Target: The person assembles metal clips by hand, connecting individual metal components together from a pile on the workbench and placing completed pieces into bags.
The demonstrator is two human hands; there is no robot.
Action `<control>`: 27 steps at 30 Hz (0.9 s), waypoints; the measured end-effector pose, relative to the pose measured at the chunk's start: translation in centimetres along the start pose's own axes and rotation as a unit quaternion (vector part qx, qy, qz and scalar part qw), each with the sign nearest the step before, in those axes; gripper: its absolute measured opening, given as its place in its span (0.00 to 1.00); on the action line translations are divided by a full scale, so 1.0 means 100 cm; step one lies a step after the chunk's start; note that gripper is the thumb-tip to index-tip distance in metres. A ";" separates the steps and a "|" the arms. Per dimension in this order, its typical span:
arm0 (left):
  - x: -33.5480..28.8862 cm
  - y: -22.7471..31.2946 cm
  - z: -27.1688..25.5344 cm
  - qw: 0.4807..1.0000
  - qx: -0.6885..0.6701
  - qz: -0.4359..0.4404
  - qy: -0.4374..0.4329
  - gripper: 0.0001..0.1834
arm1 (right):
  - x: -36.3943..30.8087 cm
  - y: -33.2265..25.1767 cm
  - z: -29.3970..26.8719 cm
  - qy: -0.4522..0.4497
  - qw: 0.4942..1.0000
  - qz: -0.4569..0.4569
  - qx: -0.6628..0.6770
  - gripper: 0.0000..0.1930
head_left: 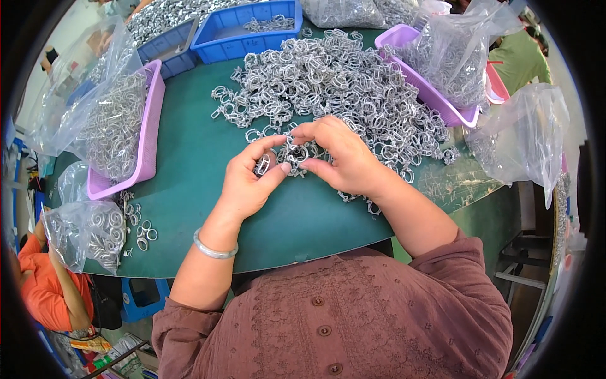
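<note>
At the near edge of a heap of silvery metal ring-shaped pieces [322,79], my two hands face each other. My left hand [245,180] curls its thumb and forefinger around a small metal ring piece [294,153]; another ring piece [262,164] shows inside its curled fingers. From the other side, my right hand [344,156] closes its thumb and fingertips on the same piece. Loose pieces lie right behind and under the fingertips, so the exact outline of the held one is hard to make out.
Lilac baskets with bagged metal pieces stand left [153,126] and right [435,95]. Blue trays [246,28] sit at the back of the green table [189,158]. A bag of coiled pieces [95,234] lies front left beside loose rings. A person in orange [47,287] is at far left.
</note>
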State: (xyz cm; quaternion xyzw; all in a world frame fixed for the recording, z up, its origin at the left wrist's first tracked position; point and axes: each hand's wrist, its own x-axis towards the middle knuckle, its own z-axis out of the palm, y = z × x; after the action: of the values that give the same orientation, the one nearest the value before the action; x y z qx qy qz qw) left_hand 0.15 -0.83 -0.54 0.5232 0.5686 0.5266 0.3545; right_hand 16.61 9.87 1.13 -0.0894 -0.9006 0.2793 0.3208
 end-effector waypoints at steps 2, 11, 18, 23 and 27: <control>0.000 -0.001 0.001 1.000 -0.019 0.020 -0.002 0.18 | 0.000 -0.002 0.000 -0.003 1.000 -0.006 0.004 0.24; -0.002 -0.004 0.000 0.996 -0.083 0.037 -0.006 0.14 | -0.002 -0.005 0.003 0.033 0.998 -0.004 0.051 0.25; -0.004 0.001 0.003 0.981 -0.196 -0.001 0.008 0.14 | -0.001 -0.002 0.000 0.044 0.999 -0.020 -0.024 0.16; -0.003 0.005 0.004 0.976 -0.216 -0.016 0.009 0.15 | -0.002 -0.001 0.001 0.049 0.999 -0.002 -0.002 0.13; -0.003 0.004 0.004 0.974 -0.223 -0.035 0.012 0.16 | -0.002 -0.002 0.001 0.044 0.999 0.005 0.016 0.12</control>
State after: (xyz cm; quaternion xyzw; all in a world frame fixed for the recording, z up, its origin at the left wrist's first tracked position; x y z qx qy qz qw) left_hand 0.71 -1.07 -0.23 0.4045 0.4589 0.6339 0.4733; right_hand 16.67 9.61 1.03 -0.1007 -0.8807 0.2908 0.3600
